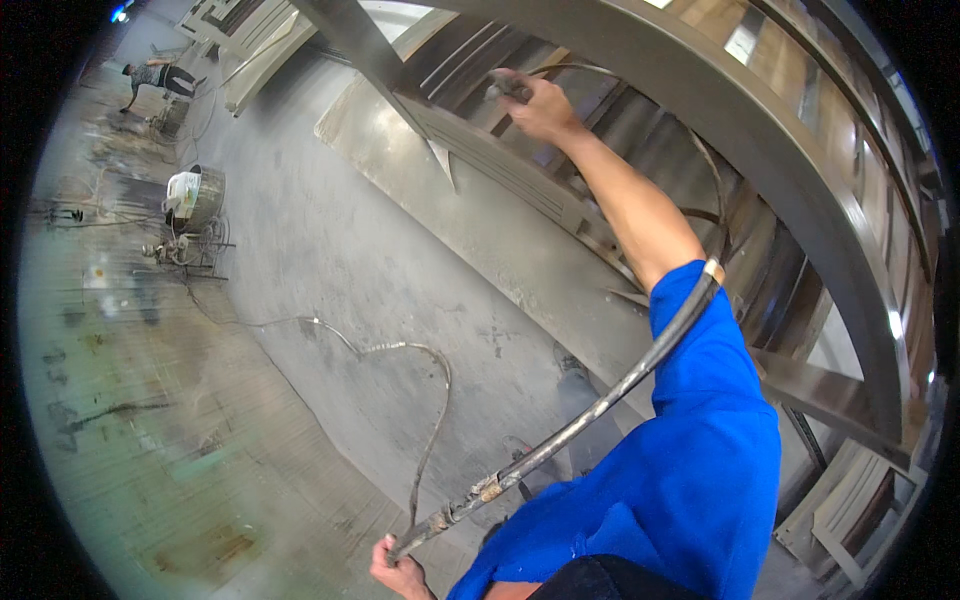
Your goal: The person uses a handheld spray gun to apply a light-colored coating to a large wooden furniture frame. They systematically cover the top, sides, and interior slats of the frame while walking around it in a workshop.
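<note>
The hose (600,403) sits gripped in your left hand (402,576), your right hand (546,110) curled around a grey tool (508,88).

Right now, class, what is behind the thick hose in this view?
Behind the thick hose, the blue sleeve shows near its upper end and grey floor farther down. Whatever the hose directly covers cannot be seen.

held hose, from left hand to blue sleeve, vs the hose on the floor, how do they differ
The held hose looks thicker, perhaps partly from nearness; the floor hose looks thinner. The held hose runs from the left hand to the blue sleeve in one gentle arc, while the floor hose snakes in several bends. The held hose is raised; the floor hose lies mostly on the ground. Both show pale patches.
</note>
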Tool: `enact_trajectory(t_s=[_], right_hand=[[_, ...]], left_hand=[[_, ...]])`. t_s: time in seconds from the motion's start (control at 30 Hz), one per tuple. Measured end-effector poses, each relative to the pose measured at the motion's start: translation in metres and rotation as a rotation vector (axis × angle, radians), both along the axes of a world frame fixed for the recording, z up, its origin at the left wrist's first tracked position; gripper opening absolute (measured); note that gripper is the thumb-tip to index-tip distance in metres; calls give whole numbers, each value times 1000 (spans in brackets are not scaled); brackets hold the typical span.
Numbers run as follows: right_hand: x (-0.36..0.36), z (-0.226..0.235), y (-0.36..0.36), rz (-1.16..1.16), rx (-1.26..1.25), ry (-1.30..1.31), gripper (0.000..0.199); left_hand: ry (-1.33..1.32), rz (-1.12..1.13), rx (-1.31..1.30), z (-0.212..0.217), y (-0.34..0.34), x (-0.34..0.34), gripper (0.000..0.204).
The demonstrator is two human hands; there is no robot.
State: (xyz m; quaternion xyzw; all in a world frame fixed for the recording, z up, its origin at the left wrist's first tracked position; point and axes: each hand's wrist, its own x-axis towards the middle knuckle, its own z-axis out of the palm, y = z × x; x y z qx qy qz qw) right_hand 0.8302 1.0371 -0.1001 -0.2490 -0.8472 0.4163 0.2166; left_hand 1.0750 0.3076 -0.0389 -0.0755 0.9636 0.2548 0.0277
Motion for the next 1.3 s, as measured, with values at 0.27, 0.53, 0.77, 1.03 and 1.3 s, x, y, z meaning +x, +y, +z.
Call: enact_trajectory(t_s=[0.27,0.53,0.77,1.03,1.3], right_hand=[[-68,-57,97,-73,336,5,44],[-18,1,112,-389,341,-211,48],[67,53,-121,-148,306,465,48],[253,4,-380,-179,-357,99,58],[516,11,-449,-1117,-350,148,56]], left_hand=[[-110,-45,-354,10,-7,14,28],[106,-57,5,11,21,-34,31],[136,-5,53,-58,-39,-143,28],[1,-76,333,-206,-59,-297,26],[-34,-514,397,-250,19,-243,26]])
